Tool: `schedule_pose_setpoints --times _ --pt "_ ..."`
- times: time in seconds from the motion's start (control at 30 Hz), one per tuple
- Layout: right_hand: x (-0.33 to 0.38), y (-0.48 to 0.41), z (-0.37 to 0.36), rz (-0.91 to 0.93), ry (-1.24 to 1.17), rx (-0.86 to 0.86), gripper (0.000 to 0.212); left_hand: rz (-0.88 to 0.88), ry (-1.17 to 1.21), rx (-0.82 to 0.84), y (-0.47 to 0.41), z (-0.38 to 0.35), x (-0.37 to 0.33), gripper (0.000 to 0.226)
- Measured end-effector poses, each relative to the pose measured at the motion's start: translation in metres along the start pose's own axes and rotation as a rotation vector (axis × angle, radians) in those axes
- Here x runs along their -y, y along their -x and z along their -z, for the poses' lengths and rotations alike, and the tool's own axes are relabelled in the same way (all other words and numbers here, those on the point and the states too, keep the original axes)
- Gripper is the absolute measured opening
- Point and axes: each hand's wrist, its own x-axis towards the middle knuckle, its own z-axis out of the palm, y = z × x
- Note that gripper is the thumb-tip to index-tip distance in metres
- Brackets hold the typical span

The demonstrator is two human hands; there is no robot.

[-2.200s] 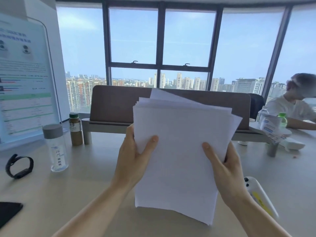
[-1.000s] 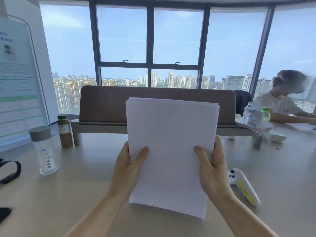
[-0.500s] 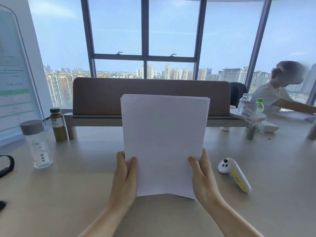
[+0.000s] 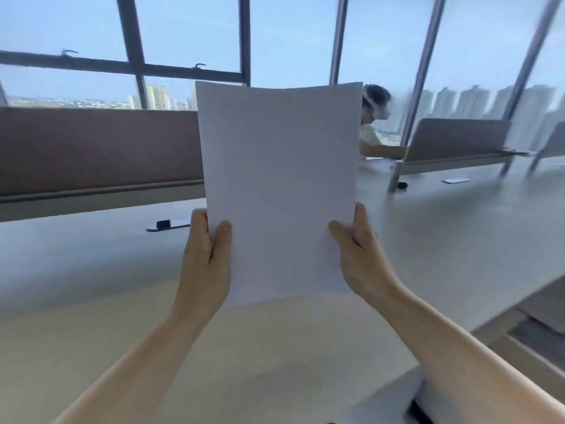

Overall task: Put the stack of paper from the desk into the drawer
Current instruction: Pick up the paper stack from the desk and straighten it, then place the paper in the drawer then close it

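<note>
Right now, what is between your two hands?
In the head view, only the stack of paper spans the gap: the left hand pinches its lower left edge, the right hand its lower right, held upright above the desk.

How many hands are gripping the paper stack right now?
2. The left hand pinches the lower left edge of the paper stack; the right hand pinches the lower right edge.

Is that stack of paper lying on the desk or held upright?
Held upright: the stack of paper stands above the desk, left hand and right hand gripping its lower edges.
</note>
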Motion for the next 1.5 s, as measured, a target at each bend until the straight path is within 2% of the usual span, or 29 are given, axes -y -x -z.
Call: schedule_pose_setpoints --times 0.1,0.2,0.27,0.37,0.4,0.43,0.47,0.57,0.63,0.8,0.9,1.0,1.1,1.17,1.2,1.27,1.3,1.4,1.5 --pt "-0.004 0.03 0.085 -0.103 0.098 -0.127 0.007 0.038 0.081 0.158 0.022 -0.07 -0.025 0.023" --pt "-0.023 0.068 0.165 -0.25 0.18 -0.222 0.019 0.114 0.133 0.319 0.056 -0.143 -0.043 0.017" --pt "-0.039 0.094 0.211 -0.334 0.205 -0.296 0.021 0.218 0.181 0.441 0.088 -0.187 -0.055 0.004" --pt "-0.062 0.131 0.27 -0.479 0.222 -0.37 0.016 0.375 0.166 0.599 0.135 -0.242 -0.065 0.053" --pt "-0.069 0.142 0.287 -0.531 0.244 -0.379 0.018 0.411 0.18 0.648 0.15 -0.257 -0.066 0.052" --pt "-0.077 0.152 0.302 -0.582 0.263 -0.382 0.02 0.446 0.206 0.708 0.164 -0.268 -0.068 0.038" --pt "-0.084 0.16 0.316 -0.633 0.285 -0.372 0.021 0.476 0.233 0.767 0.178 -0.279 -0.07 0.023" --pt "-0.108 0.179 0.355 -0.792 0.337 -0.34 0.013 0.524 0.209 0.854 0.212 -0.305 -0.071 0.013" --pt "-0.119 0.188 0.375 -0.872 0.388 -0.285 0.008 0.537 0.214 0.941 0.233 -0.317 -0.069 0.013" --pt "-0.138 0.199 0.416 -0.989 0.529 -0.193 0.013 0.639 0.131 1.153 0.264 -0.34 -0.067 0.016" --pt "-0.142 0.188 0.43 -1.081 0.588 -0.078 0.023 0.758 0.107 1.249 0.268 -0.347 -0.064 0.019" --pt "-0.146 0.165 0.434 -1.162 0.641 0.072 0.034 0.872 0.127 1.261 0.264 -0.348 -0.065 0.01" --pt "-0.154 0.133 0.43 -1.202 0.67 0.172 0.048 0.913 0.161 1.152 0.256 -0.352 -0.054 0.054" --pt "-0.158 0.112 0.421 -1.194 0.711 0.232 0.044 0.909 0.13 1.139 0.248 -0.352 -0.047 0.077" --pt "-0.16 0.102 0.416 -1.183 0.73 0.27 0.035 0.907 0.096 1.144 0.244 -0.353 -0.044 0.075" --pt "-0.167 0.082 0.403 -1.171 0.774 0.332 0.017 0.875 0.014 1.142 0.236 -0.356 -0.036 0.058" --pt "-0.17 0.075 0.397 -1.161 0.811 0.368 0.016 0.853 -0.028 1.138 0.233 -0.357 -0.032 0.051" --pt "-0.192 0.059 0.381 -1.135 0.851 0.45 0.037 0.745 -0.127 1.114 0.223 -0.356 -0.022 0.047" --pt "-0.216 0.048 0.365 -1.079 0.905 0.46 0.04 0.626 -0.258 1.153 0.218 -0.355 -0.012 0.053"
